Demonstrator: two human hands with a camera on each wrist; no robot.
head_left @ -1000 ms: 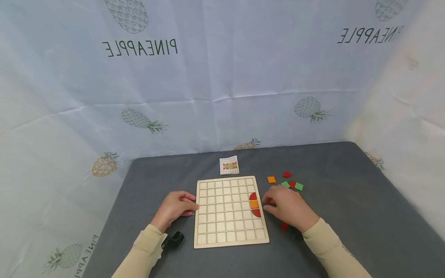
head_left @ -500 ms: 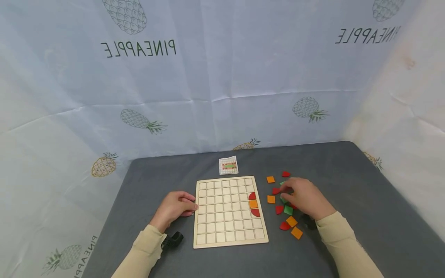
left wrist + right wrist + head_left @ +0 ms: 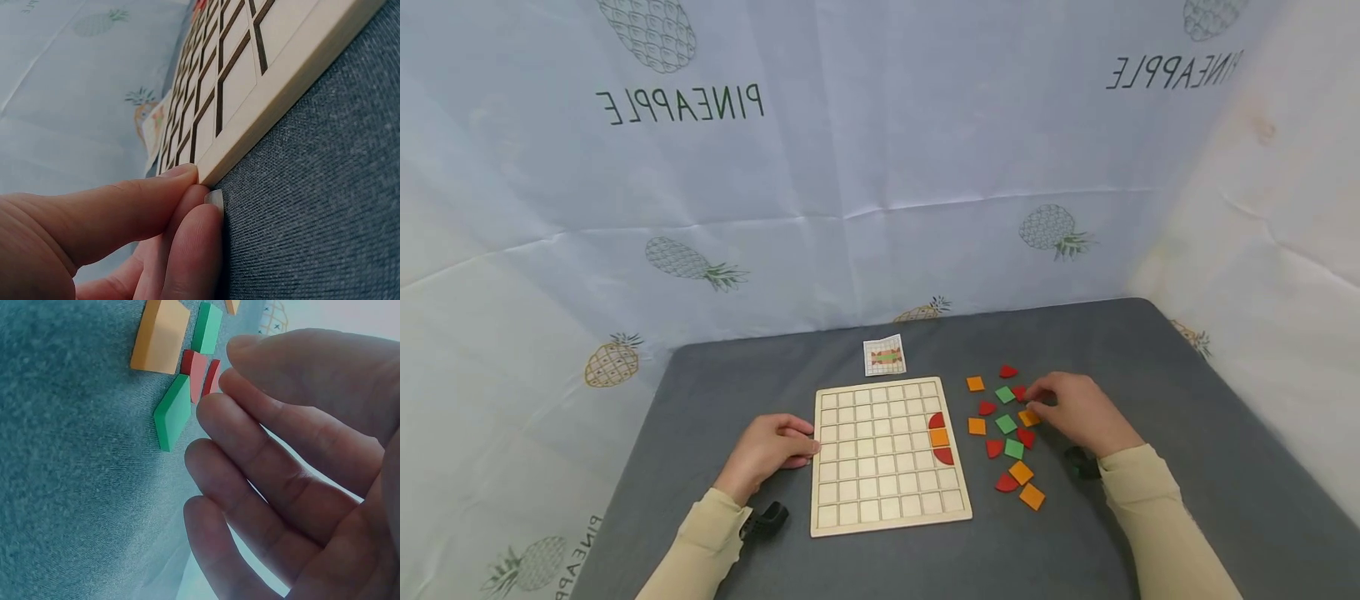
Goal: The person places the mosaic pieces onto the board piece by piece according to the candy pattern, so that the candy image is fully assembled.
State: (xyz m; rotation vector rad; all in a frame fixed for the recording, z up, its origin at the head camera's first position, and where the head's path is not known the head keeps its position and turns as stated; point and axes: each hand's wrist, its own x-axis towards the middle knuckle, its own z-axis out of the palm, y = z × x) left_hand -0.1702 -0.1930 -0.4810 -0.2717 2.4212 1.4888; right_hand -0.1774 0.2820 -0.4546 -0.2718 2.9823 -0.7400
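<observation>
A light wooden grid board (image 3: 880, 483) lies on the grey table. On its left edge, my left hand (image 3: 766, 452) pinches the rim; in the left wrist view the thumb (image 3: 169, 178) is on top and a fingertip below. Two red rounded pieces (image 3: 936, 421) with an orange square (image 3: 938, 437) between them fill cells at the board's right side. My right hand (image 3: 1081, 410) hovers over loose tiles, its fingertips beside a red piece (image 3: 1018, 392) and an orange square (image 3: 1027, 417). Loosely bent fingers with nothing between them show in the right wrist view, near a green tile (image 3: 172, 415).
Loose red, orange and green tiles (image 3: 1006, 424) are scattered right of the board. A small printed pattern card (image 3: 884, 356) lies behind it. Dark wrist devices (image 3: 765, 520) sit under both forearms. A pineapple-print cloth (image 3: 805, 167) hangs behind the table.
My right hand has moved right and slightly back from beside the board's right edge, uncovering the loose tiles. My left hand stays on the rim. The head view has shifted slightly.
</observation>
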